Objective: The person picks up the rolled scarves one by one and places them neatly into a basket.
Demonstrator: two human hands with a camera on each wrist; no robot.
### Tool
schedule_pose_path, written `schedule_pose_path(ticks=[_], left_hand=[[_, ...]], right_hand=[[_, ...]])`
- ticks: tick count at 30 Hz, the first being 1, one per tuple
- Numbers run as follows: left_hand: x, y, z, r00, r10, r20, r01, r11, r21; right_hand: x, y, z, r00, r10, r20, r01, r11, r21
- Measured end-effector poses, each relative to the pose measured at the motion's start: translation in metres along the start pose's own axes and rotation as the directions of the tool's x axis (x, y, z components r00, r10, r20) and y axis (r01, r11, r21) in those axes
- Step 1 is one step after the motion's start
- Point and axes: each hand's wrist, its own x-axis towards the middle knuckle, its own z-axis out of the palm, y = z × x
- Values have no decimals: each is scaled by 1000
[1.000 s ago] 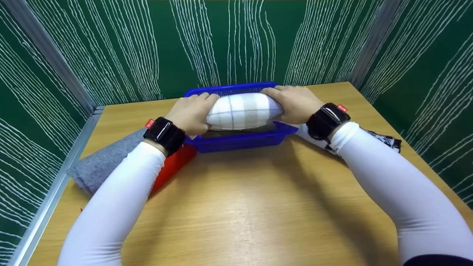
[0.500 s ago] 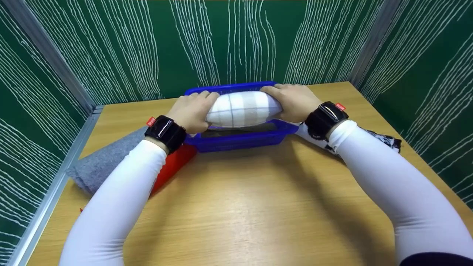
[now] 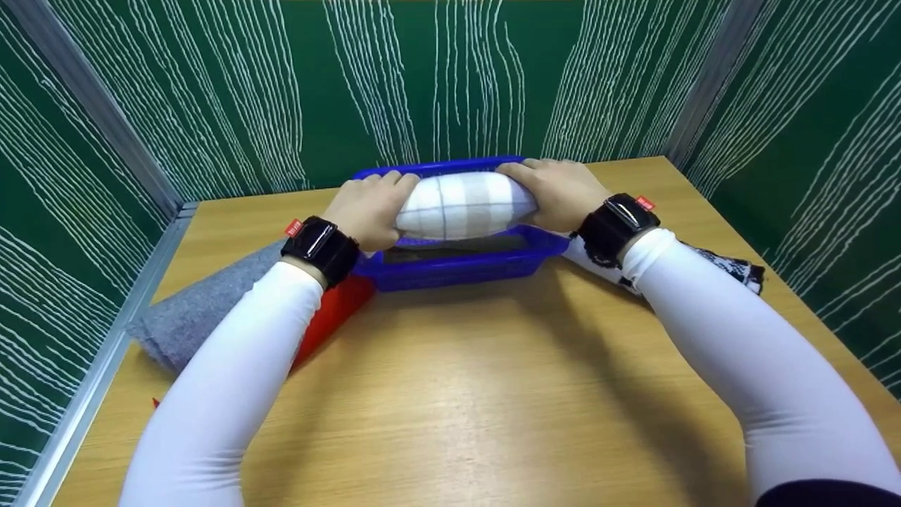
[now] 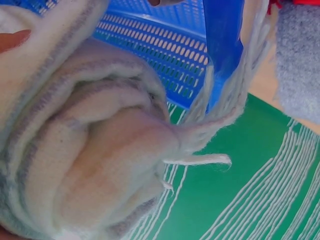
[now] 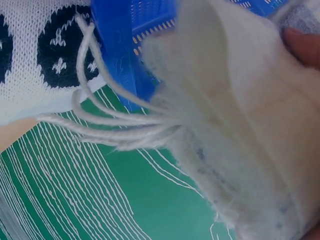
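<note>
Scarf (image 3: 464, 206) in pale plaid, rolled, is over the blue plastic basket (image 3: 457, 272) in the head view, my left hand (image 3: 369, 211) and right hand (image 3: 562, 195) clamped round its ends; grey cloth (image 3: 204, 310) and red cloth (image 3: 334, 317) lie left of the basket, a black-and-white knit (image 3: 733, 269) right of it. My left wrist view shows the scarf's layered end and white fringe (image 4: 205, 159) beside the basket; my right wrist view, more fringe crossing before the basket's corner

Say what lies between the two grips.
In the head view, a rolled plaid cloth spans from the left grip to the right grip, held at both ends.
</note>
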Motion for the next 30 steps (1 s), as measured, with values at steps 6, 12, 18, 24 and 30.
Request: schedule_pose_path(ticks=[6,12,18,24,30], left_hand=[[2,-2,1,1000,-6,0,6,1000,-6],[4,-3,4,1000,-16,-1,16,1000,-1],[5,-5,6,1000,-15,-4,15,1000,10],[7,-7,8,1000,-21,4,21,1000,3],[8,-9,8,1000,-24,1,24,1000,2]], right_hand=[[3,1,0,1000,7,10,-7,1000,-3],[6,3,1,1000,9,5,-9,1000,-9],[8,3,4,1000,-5,-9,4,1000,-21],[10,3,5,1000,5,-6,-5,1000,-20],[12,4,6,1000,19,9,-19,1000,-17]])
